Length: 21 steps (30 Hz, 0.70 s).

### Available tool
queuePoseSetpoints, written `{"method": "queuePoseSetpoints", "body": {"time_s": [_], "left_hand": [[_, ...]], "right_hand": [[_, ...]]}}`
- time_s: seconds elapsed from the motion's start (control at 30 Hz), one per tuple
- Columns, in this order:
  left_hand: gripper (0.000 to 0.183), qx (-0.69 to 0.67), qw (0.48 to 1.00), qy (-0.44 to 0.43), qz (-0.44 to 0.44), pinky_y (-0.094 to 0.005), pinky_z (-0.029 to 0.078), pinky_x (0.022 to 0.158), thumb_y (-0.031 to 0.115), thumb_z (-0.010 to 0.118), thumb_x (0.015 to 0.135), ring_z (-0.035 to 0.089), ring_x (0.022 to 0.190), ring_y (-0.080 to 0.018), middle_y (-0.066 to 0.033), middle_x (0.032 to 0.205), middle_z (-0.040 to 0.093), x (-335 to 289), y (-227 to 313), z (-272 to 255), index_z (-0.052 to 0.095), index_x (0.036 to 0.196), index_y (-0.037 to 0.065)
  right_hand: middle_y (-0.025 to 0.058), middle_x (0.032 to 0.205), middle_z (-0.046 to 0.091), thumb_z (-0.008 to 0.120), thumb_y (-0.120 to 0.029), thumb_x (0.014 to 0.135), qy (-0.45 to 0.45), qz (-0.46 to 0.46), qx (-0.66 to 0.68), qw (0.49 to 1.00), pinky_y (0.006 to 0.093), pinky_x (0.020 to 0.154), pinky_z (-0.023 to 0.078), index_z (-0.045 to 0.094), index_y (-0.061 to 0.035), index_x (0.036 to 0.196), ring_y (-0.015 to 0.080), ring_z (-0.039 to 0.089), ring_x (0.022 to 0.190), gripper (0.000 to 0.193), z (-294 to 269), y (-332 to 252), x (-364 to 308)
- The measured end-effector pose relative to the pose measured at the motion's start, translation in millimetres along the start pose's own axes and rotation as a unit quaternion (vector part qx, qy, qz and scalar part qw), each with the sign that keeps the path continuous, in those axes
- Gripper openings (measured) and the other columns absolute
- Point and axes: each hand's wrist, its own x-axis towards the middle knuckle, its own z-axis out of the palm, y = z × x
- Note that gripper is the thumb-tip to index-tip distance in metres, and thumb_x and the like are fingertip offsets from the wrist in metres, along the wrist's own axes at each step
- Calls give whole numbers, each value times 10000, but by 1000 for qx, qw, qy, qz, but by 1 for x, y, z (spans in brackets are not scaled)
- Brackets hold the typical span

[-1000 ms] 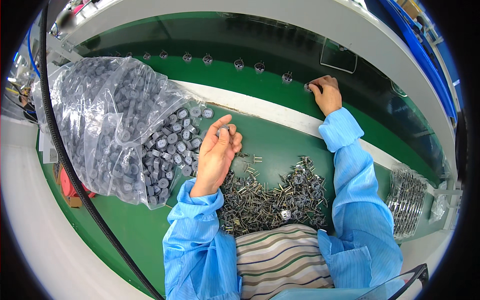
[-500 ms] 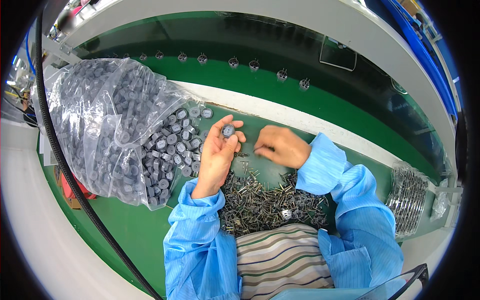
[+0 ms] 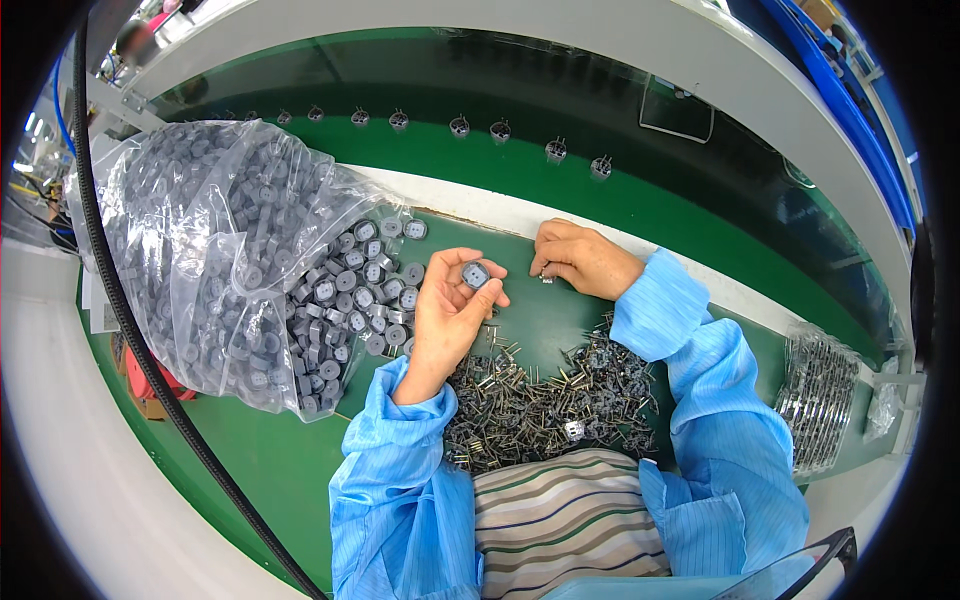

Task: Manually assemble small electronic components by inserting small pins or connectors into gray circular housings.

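My left hand [image 3: 448, 310] is closed around a grey round plastic housing [image 3: 475, 275], its recessed face turned up between thumb and fingers. Just right of it, my right hand [image 3: 585, 258] pinches a small metal-and-dark part [image 3: 546, 279] by its fingertips; most of that part is hidden. Below both hands lies a loose pile of pronged metal parts [image 3: 540, 405], many with thin brass-coloured pins. To the left of my left hand, many more grey housings [image 3: 330, 310] spill from a large clear plastic bag [image 3: 215, 250].
Beyond a white ledge [image 3: 480, 215], a green conveyor belt [image 3: 440, 165] carries a row of pronged round assemblies [image 3: 555, 150]. At right stands a clear-wrapped stack of metal parts [image 3: 815, 400]. A black braided cable [image 3: 135, 340] crosses the left side.
My left hand, with the housing, has shifted slightly right and down. My right hand has risen a little, and a small part now shows at its fingertips. The belt's assemblies have moved slightly left.
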Motion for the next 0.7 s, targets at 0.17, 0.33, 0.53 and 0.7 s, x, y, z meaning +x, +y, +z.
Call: {"method": "queuePoseSetpoints", "body": {"time_s": [0.17, 0.33, 0.53, 0.7], "left_hand": [[494, -13, 999, -5, -29, -237, 510, 769, -37, 596, 990, 636, 929, -139, -132, 1261, 621, 2, -7, -5, 439, 1458, -16], [459, 40, 998, -19, 52, -240, 540, 761, -95, 529, 994, 684, 970, -165, -129, 1262, 634, 2, -11, 5, 456, 1441, -26], [311, 70, 996, -48, 23, -275, 592, 791, -105, 545, 986, 732, 1015, -199, -139, 1146, 706, -6, -11, 10, 539, 1291, -43], [290, 109, 993, -35, 35, -279, 606, 762, -107, 555, 974, 752, 935, -189, -133, 1046, 737, -5, -13, 11, 566, 1257, -47]], "right_hand": [[106, 921, 619, 730, 0, 810, 19, 37, -26, 999, 380, 795, 547, 711, -27, 950, 299, 649, 898, 144, 7, 4, -3], [36, 892, 661, 776, -67, 873, 111, 198, 414, 881, 312, 676, 535, 710, -40, 941, 131, 637, 694, 98, 25, -19, -2], [48, 903, 617, 777, -46, 854, 169, 100, 196, 961, 328, 647, 486, 676, -33, 902, 146, 592, 748, 112, 27, -52, 3], [106, 885, 581, 757, -12, 809, 199, -10, 62, 978, 375, 696, 492, 631, -19, 885, 283, 594, 837, 147, 25, -50, 4]]}}
